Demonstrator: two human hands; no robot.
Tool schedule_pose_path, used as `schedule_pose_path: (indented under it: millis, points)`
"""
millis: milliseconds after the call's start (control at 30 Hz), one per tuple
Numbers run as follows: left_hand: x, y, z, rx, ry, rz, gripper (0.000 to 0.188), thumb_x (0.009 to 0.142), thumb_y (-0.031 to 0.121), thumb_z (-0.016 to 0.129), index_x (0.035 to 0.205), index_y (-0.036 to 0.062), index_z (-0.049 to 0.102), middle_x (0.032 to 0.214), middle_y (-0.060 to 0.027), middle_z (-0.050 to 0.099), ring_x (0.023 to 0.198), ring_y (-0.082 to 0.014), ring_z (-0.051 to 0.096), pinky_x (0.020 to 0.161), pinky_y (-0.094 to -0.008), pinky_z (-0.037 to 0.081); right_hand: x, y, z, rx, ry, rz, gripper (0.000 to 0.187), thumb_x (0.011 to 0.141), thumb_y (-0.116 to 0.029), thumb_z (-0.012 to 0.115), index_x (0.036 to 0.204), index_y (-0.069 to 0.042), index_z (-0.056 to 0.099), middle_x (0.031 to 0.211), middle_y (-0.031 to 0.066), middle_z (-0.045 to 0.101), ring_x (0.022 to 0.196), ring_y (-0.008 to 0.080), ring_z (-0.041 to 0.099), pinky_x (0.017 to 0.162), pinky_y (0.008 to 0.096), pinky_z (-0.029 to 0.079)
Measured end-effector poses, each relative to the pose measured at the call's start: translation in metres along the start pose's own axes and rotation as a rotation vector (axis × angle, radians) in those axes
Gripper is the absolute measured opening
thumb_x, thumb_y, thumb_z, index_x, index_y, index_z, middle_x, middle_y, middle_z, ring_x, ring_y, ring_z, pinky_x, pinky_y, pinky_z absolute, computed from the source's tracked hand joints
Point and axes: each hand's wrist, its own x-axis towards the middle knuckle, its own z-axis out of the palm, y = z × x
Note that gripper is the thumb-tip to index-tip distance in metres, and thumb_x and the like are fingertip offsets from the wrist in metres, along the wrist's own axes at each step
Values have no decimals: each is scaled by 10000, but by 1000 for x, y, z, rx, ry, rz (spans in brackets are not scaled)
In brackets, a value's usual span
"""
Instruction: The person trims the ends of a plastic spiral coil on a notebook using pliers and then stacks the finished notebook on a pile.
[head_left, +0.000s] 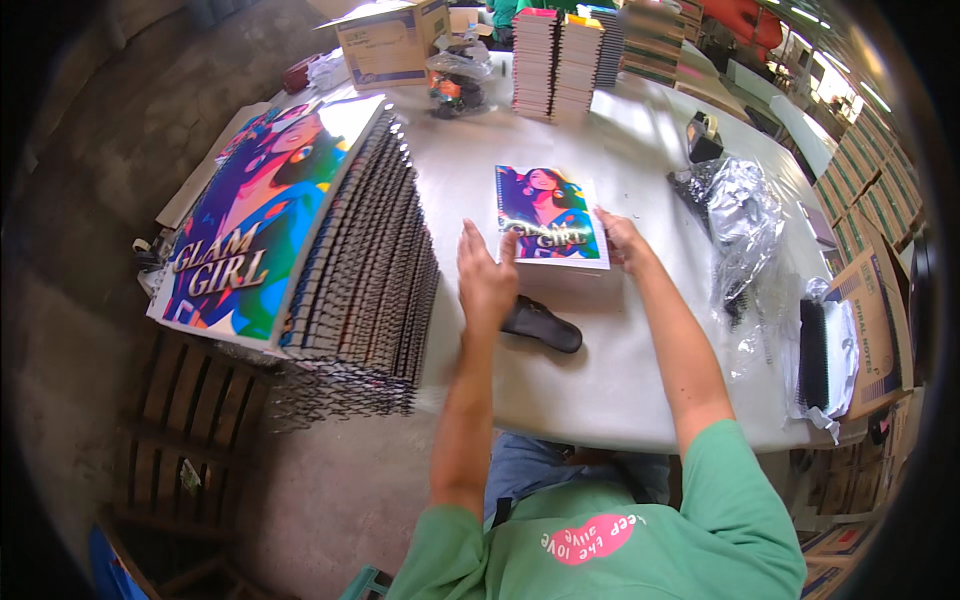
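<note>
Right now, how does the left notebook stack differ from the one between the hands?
The left stack stands taller than the handled stack. No hand touches the left stack; the left hand and right hand flank the handled stack. Both have colourful illustrated covers.

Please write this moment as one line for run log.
left hand: open, beside notebook stack, contact unclear | right hand: at the stack's right edge | table: dark object near stack, taller spiral-notebook stack at left
</note>
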Motion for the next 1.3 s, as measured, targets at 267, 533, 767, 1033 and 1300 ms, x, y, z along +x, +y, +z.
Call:
schedule_pose_path:
  millis: [267,533,767,1033,1300]
  points:
    - [28,7,47,391,-482,-72,731,803,642,491,1395,235,352,1514,-107,113,1397,-322,0,1023,-662,100,15,10,-21,39,-16,-203,138,829,-135,653,861,-2,635,703,49,619,578,116,574,504,318,482]
    - [35,-8,44,385,-258,-130,659,873,604,372,1343,145,424,1488,-97,207,1380,-387,-11,898,-790,-28,-18,8,-31,373,-187,-258,158,831,-142,659,917,-15,617,813,49,649,679,129,626,613,270,532]
    - [39,41,3,-860,-597,12,325,934,266,516,1060,-11,629,940,-91,670,838,-156,653,753,-270,521,-65,-2,-33,618,-292,-533,244,840,-107,646,1064,-21,604,857,37,663,696,104,638,612,235,533]
    - [27,56,-15,-1001,-721,-77,285,864,200,627,1033,-31,634,872,-76,671,719,-112,635,644,-252,531,-86,1,-33,775,-349,-434,219,845,-91,634,1054,-35,602,870,49,668,708,128,657,629,255,555]
    - [33,53,15,-625,-283,-76,210,714,132,777,801,-34,681,664,-38,641,562,-70,543,512,-214,446,-98,5,-50,678,-195,-324,192,818,-94,668,984,-20,606,843,66,664,699,139,649,627,262,540]
